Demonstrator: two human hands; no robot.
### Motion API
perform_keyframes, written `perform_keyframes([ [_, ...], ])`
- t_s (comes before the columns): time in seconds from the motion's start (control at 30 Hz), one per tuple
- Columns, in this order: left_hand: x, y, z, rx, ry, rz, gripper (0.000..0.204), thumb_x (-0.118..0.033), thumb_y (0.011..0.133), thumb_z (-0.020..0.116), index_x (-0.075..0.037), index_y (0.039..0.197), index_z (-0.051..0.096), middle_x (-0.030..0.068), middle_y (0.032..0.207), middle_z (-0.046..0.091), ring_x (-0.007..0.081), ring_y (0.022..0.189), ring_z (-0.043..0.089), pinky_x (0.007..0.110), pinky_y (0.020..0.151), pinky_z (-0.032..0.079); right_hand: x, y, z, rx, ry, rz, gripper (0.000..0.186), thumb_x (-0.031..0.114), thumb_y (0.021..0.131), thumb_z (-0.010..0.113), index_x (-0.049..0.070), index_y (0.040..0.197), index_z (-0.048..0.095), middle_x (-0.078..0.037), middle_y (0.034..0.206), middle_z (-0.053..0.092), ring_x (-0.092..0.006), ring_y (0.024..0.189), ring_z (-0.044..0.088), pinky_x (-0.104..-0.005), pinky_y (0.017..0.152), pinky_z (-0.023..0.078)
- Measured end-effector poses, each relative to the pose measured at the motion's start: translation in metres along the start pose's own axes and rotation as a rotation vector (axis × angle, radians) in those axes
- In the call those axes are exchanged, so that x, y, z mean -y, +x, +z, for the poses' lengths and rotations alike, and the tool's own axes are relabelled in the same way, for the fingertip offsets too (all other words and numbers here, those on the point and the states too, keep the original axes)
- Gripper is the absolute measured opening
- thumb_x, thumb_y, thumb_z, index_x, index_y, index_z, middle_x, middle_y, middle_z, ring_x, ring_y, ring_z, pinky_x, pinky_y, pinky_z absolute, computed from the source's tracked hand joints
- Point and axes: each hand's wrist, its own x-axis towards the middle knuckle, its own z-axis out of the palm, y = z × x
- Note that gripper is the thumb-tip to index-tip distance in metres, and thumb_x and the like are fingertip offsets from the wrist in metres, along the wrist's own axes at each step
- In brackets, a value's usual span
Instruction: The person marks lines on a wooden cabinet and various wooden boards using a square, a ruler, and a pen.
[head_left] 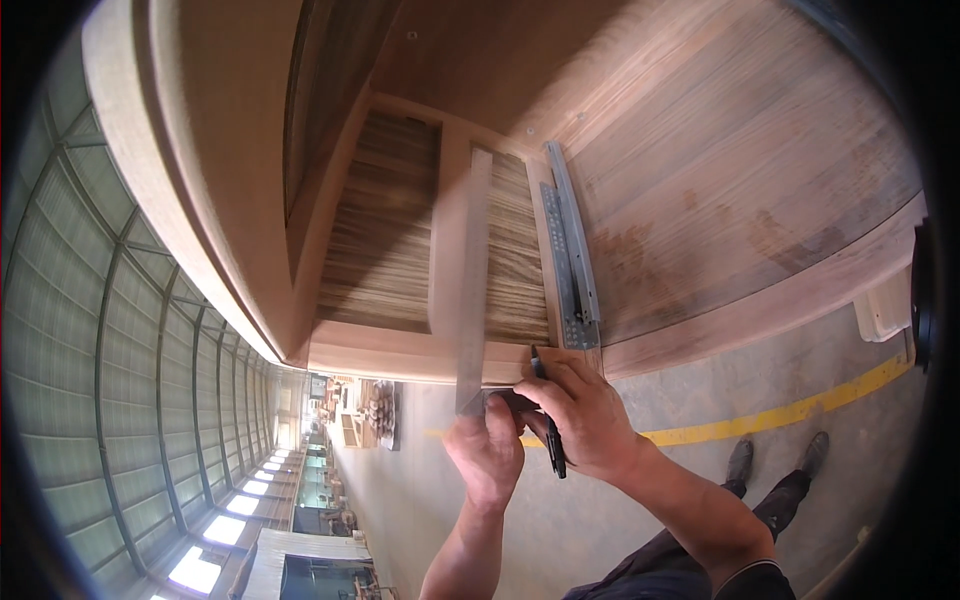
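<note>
A long metal blade, looking like that of a try square [474, 270], reaches into a wooden cabinet and lies along its panelled side. Its lower end stands out past the front frame rail [400, 352]. My left hand [484, 455] is closed on that end, thumb up against a dark block that looks like the square's stock. Just to the right, my right hand [588, 415] holds a black pen [553, 440] between its fingers, tip toward the rail. Its fingertips also meet the dark block. Right of the blade, a metal drawer slide [568, 255] is fixed on the panelled side.
A broad wooden panel [730, 190] with darker patches lies right of the slide. A curved wooden edge [190, 200] rises at left. Below are the grey floor with a yellow line [780, 412] and my shoes [740, 462]. Workshop goods [370, 415] stand farther off.
</note>
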Motion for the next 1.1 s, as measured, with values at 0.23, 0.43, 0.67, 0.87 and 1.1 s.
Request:
perform_keyframes([
  [0.23, 0.003, 0.004, 0.003, 0.007, 0.087, 0.041, 0.034, -0.024, 0.106, 0.057, -0.002, 0.082, 0.064, 0.0011, 0.063, 0.064, 0.0079, 0.059, 0.058, 0.025, 0.055, 0.046, -0.008, 0.004, -0.006, 0.068, -0.025, -0.087, 0.035, 0.013, 0.083, 0.072, 0.010, 0.117, 0.066, -0.015, 0.124, 0.063, -0.0369, 0.115, 0.060, -0.0459, 0.094, 0.052],
  [0.43, 0.002, 0.004, 0.004, -0.032, 0.118, 0.037, 0.035, -0.029, 0.105, 0.059, -0.001, 0.085, 0.067, 0.0020, 0.063, 0.065, 0.0080, 0.059, 0.060, 0.025, 0.054, 0.048, -0.017, -0.001, -0.004, 0.041, -0.075, -0.150, 0.035, 0.011, 0.079, 0.075, 0.012, 0.114, 0.067, -0.012, 0.119, 0.064, -0.0355, 0.114, 0.062, -0.0436, 0.087, 0.056],
  [0.67, 0.005, 0.006, 0.004, -0.069, 0.080, 0.005, 0.036, -0.029, 0.104, 0.061, 0.000, 0.085, 0.069, 0.0034, 0.065, 0.067, 0.0085, 0.058, 0.061, 0.025, 0.054, 0.049, -0.019, -0.004, -0.001, 0.014, -0.044, -0.184, 0.033, 0.008, 0.076, 0.078, 0.011, 0.108, 0.068, -0.008, 0.111, 0.069, -0.0323, 0.109, 0.065, -0.0397, 0.080, 0.060],
  [0.87, 0.009, 0.005, 0.006, -0.071, 0.055, -0.020, 0.033, -0.025, 0.102, 0.063, 0.000, 0.081, 0.069, 0.0034, 0.064, 0.067, 0.0082, 0.058, 0.060, 0.025, 0.055, 0.048, -0.020, -0.005, -0.003, 0.014, -0.068, -0.169, 0.028, 0.007, 0.077, 0.077, 0.011, 0.104, 0.070, -0.006, 0.111, 0.070, -0.0286, 0.103, 0.066, -0.0368, 0.077, 0.059],
  [1.1, -0.001, 0.005, 0.006, 0.035, -0.004, -0.151, 0.029, -0.017, 0.103, 0.058, 0.003, 0.084, 0.067, 0.0034, 0.065, 0.064, 0.0095, 0.063, 0.057, 0.028, 0.059, 0.049, -0.022, -0.008, -0.004, 0.025, -0.038, -0.161, 0.029, 0.007, 0.078, 0.070, 0.014, 0.105, 0.069, -0.004, 0.111, 0.069, -0.0262, 0.101, 0.064, -0.0357, 0.070, 0.059],
])
